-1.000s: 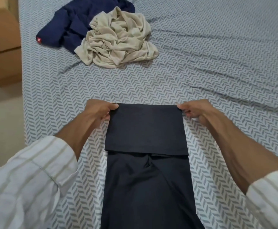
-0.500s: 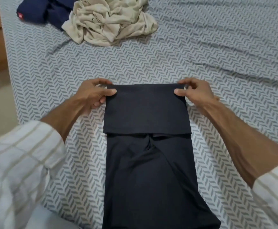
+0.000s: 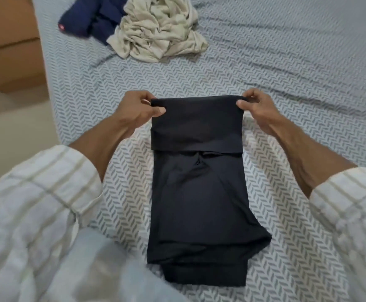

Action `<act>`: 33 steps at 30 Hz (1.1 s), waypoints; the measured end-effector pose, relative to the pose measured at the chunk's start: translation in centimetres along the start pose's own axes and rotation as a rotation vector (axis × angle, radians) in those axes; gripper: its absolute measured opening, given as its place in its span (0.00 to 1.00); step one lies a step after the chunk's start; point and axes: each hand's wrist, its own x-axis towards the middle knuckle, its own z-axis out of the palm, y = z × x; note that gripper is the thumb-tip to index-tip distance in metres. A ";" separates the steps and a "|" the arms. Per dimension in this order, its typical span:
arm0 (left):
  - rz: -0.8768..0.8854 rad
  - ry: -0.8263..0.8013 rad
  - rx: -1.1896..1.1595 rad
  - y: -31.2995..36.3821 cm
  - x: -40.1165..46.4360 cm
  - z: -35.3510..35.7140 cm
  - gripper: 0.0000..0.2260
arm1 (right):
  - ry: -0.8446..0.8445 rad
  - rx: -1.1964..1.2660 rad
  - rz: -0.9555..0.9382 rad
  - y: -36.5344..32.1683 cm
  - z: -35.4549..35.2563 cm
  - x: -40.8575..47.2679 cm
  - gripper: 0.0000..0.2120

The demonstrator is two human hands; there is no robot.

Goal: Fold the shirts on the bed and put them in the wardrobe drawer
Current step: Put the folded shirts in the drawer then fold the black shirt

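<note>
A black cotton shirt (image 3: 199, 192), already folded into a long narrow strip, lies lengthwise on the bed's grey-and-white chevron-patterned sheet (image 3: 286, 83), its near end toward the person and its far end doubled back over itself in a flap. The left hand (image 3: 138, 110) pinches the far left corner of that fold between thumb and curled fingers, and the right hand (image 3: 258, 110) pinches the far right corner the same way, so the folded edge is raised slightly off the sheet between the 2 hands. Both forearms come out of rolled white sleeves with pale stripes (image 3: 47, 203). Farther up the bed, well apart from the black shirt, a crumpled beige shirt (image 3: 158, 35) lies against a bunched navy blue shirt (image 3: 86, 16).
</note>
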 end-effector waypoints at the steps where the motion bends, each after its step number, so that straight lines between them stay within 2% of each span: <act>1: 0.047 0.004 0.024 0.1 -1.6 -0.4 0.10 | -0.009 -0.074 -0.056 -0.9 -0.3 -1.5 0.10; 4: 0.181 0.014 0.064 0.1 -6.2 -1.5 0.10 | 0.006 -0.262 -0.204 -3.4 -2.0 -7.6 0.17; 6: 0.273 0.028 0.220 -0.7 -9.3 -2.0 0.12 | -0.003 -0.406 -0.290 -3.7 -2.9 -12.3 0.20; 9: 0.397 -0.013 0.487 -3.7 -14.4 -2.0 0.11 | -0.014 -0.583 -0.366 -1.2 -3.0 -19.1 0.18; 12: 0.510 -0.089 0.573 -7.8 -18.4 -0.7 0.16 | -0.029 -0.580 -0.462 3.0 -2.6 -24.3 0.15; 15: 0.693 -0.206 0.669 -11.1 -21.0 0.6 0.16 | -0.007 -0.592 -0.541 6.6 -1.8 -28.4 0.12; 17: 0.738 -0.253 0.729 -12.6 -21.7 1.2 0.16 | 0.020 -0.610 -0.574 8.5 -1.3 -30.7 0.09; 21: 0.760 -0.290 0.830 -15.1 -22.5 1.9 0.17 | 0.013 -0.689 -0.610 11.5 -0.1 -33.1 0.06; 24: 0.649 -0.375 0.952 -16.8 -23.1 2.6 0.16 | -0.071 -0.824 -0.549 12.8 0.4 -33.2 0.12; 26: 0.556 -0.404 0.995 -17.3 -23.3 2.8 0.15 | -0.127 -0.888 -0.482 12.8 0.4 -33.3 0.12; 28: 0.497 -0.346 0.900 -16.9 -23.7 2.7 0.14 | -0.102 -0.898 -0.479 11.9 0.1 -33.1 0.10; 29: 0.507 -0.266 0.839 -16.6 -23.6 2.7 0.15 | -0.067 -0.883 -0.490 11.3 0.2 -32.8 0.11; 31: 0.576 -0.078 0.796 -16.0 -23.0 3.3 0.18 | 0.035 -0.858 -0.515 10.0 1.2 -31.6 0.17; 33: 0.626 0.002 0.823 -14.9 -22.2 5.0 0.24 | 0.095 -0.883 -0.529 8.9 3.4 -29.8 0.23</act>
